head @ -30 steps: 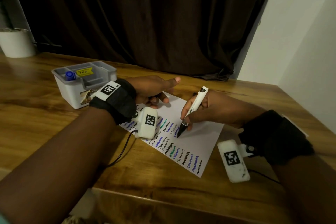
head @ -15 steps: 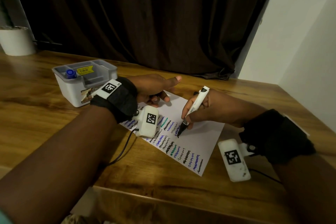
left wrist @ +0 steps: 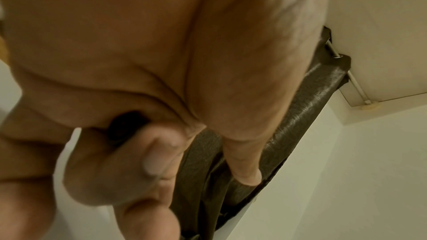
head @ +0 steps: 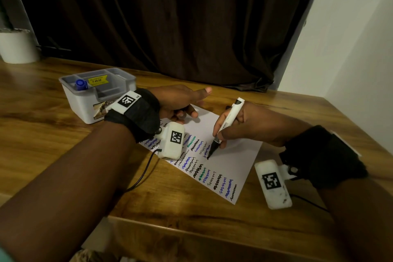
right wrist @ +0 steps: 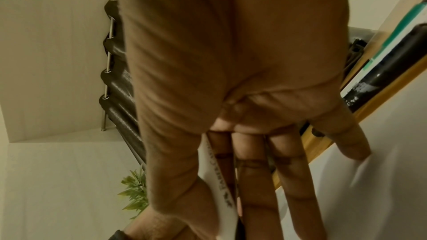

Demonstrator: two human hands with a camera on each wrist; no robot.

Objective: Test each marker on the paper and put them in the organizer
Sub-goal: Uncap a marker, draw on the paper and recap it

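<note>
A white sheet of paper [head: 231, 155] covered in rows of black, blue and green squiggles lies on the wooden table. My right hand [head: 219, 136] pinches a white marker [head: 228, 121] like a pen, with its black tip touching the paper. The right wrist view shows the marker [right wrist: 219, 180] between thumb and fingers. My left hand [head: 182, 110] rests on the paper's far left corner, thumb stretched out, fingers curled round a small dark cap [left wrist: 124, 127]. The grey organizer [head: 80, 106] stands left of that hand, with a blue-capped marker [head: 80, 85] upright in it.
A white plant pot [head: 17, 47] stands at the table's far left. A dark curtain [head: 170, 17] hangs behind the table and a white wall [head: 350, 38] closes the right side. The table's front edge [head: 191, 227] runs just below the paper.
The marker tip stays at nearly the same spot on the paper, with only a slight shift of the right hand. The left hand has not moved.
</note>
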